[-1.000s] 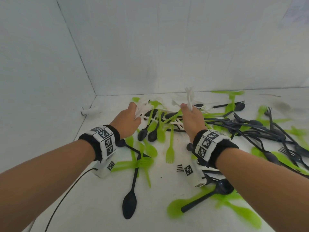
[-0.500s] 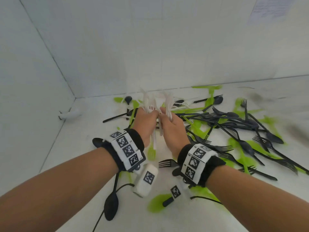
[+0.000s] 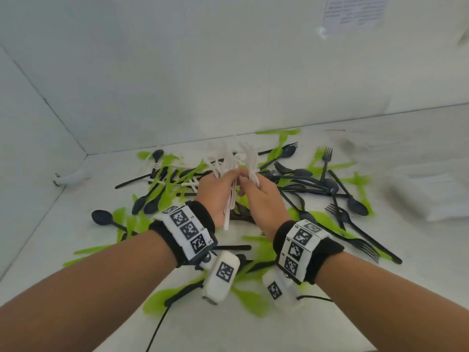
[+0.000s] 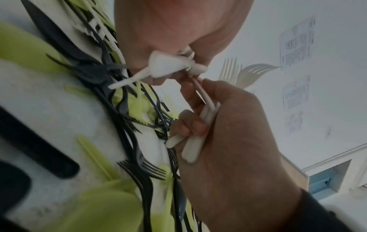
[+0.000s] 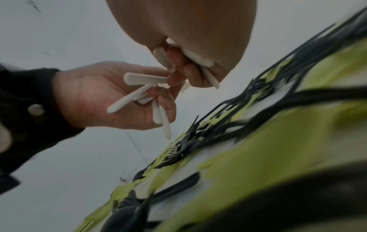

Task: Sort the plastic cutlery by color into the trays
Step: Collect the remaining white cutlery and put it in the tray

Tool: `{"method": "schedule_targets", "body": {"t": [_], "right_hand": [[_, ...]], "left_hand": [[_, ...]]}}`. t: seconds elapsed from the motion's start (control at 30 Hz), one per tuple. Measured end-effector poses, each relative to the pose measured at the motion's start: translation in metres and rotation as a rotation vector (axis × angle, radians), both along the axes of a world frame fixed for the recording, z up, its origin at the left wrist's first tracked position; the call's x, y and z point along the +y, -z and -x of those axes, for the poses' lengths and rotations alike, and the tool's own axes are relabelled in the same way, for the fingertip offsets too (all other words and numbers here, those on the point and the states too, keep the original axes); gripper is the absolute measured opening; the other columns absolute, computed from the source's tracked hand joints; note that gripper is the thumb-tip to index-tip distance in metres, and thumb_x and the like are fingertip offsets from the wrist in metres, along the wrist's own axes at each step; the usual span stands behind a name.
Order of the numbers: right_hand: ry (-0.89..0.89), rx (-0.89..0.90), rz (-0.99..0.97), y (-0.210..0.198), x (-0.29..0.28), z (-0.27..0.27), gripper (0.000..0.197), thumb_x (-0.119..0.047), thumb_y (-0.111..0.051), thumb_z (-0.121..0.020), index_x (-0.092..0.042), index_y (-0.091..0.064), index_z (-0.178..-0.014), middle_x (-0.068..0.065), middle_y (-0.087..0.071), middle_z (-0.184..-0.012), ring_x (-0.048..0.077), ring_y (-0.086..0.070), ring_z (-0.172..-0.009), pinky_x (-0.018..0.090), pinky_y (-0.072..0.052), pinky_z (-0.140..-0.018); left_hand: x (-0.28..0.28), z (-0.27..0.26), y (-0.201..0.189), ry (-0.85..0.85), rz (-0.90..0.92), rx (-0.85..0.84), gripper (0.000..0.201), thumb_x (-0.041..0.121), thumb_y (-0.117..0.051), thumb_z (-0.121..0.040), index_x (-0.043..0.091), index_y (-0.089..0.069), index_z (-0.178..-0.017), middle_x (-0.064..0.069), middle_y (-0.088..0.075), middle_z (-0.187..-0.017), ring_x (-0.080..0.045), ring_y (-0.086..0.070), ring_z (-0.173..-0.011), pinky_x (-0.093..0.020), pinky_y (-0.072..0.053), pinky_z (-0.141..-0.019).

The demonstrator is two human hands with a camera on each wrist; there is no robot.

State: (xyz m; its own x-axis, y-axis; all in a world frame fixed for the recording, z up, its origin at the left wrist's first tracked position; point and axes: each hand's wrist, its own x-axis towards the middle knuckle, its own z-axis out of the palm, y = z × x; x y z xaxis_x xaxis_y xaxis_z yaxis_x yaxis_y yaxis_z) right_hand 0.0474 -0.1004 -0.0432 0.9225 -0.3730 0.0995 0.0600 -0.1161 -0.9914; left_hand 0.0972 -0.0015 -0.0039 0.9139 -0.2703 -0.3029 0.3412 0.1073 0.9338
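Both hands meet above the middle of the pile. My left hand [image 3: 223, 185] grips a bunch of white cutlery [image 3: 229, 158], with fork heads fanning upward and handles [image 3: 228, 214] hanging below the palm. My right hand [image 3: 253, 189] touches the left one and holds more white forks [image 3: 251, 158]. In the left wrist view the right hand [image 4: 228, 125] curls round several white handles [image 4: 195, 144]. From the right wrist the left hand [image 5: 119, 97] shows with white handles [image 5: 139, 94] splayed across its palm. Black cutlery [image 3: 304, 174] and green cutlery [image 3: 165, 174] lie mixed on the white table [image 3: 330, 313].
A few white pieces [image 3: 187, 184] lie in the pile behind my left hand. One white piece [image 3: 73, 175] rests by the left wall. A blurred white shape [image 3: 431, 196] sits at the right. White walls close off the back and left. A black cable [image 3: 157, 331] trails toward me.
The hands, apart a second ago with white pieces in each, have come together over the pile. They now hold their white bunches side by side, a little nearer to me.
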Motion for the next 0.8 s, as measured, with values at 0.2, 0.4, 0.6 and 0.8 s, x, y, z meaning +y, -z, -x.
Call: {"method": "schedule_targets", "body": {"t": [0.2, 0.4, 0.6, 0.8], "right_hand": [[-0.047, 0.017, -0.129, -0.002, -0.062, 0.023, 0.021, -0.027, -0.056, -0.1, -0.03, -0.076, -0.102, -0.015, -0.073, -0.086, -0.001, -0.064, -0.08, 0.024, -0.047, -0.073], [0.036, 0.061, -0.303, -0.015, -0.105, 0.024, 0.011, -0.028, -0.065, -0.099, -0.021, -0.071, -0.093, -0.003, -0.068, -0.081, -0.002, -0.058, -0.054, 0.014, -0.044, -0.051], [-0.029, 0.13, -0.468, -0.017, -0.113, 0.012, 0.008, -0.019, -0.065, -0.099, -0.011, -0.067, -0.101, 0.015, -0.068, -0.092, 0.004, -0.05, -0.041, 0.021, -0.038, -0.038], [0.126, 0.18, -0.469, -0.016, -0.131, -0.003, 0.009, -0.02, -0.061, -0.1, -0.017, -0.063, -0.092, 0.002, -0.062, -0.078, 0.01, -0.038, -0.044, 0.025, -0.033, -0.038]], "left_hand": [[-0.045, 0.034, -0.005, -0.025, 0.002, -0.021, 0.016, 0.01, -0.064, -0.098, 0.0, -0.077, -0.095, -0.01, -0.075, -0.079, -0.014, -0.069, -0.062, -0.02, -0.051, -0.053], [-0.067, 0.059, 0.004, 0.013, -0.195, -0.159, 0.022, 0.019, -0.065, -0.099, 0.0, -0.076, -0.097, -0.009, -0.077, -0.088, -0.013, -0.073, -0.079, -0.024, -0.055, -0.07], [-0.064, 0.063, -0.002, 0.087, -0.248, -0.274, 0.027, 0.021, -0.064, -0.099, -0.002, -0.077, -0.094, -0.009, -0.077, -0.099, -0.017, -0.073, -0.092, -0.024, -0.057, -0.083], [-0.046, 0.046, -0.005, 0.033, -0.28, -0.28, 0.024, 0.026, -0.068, -0.097, 0.008, -0.081, -0.089, 0.025, -0.075, -0.089, 0.011, -0.065, -0.096, -0.02, -0.044, -0.09]]}}
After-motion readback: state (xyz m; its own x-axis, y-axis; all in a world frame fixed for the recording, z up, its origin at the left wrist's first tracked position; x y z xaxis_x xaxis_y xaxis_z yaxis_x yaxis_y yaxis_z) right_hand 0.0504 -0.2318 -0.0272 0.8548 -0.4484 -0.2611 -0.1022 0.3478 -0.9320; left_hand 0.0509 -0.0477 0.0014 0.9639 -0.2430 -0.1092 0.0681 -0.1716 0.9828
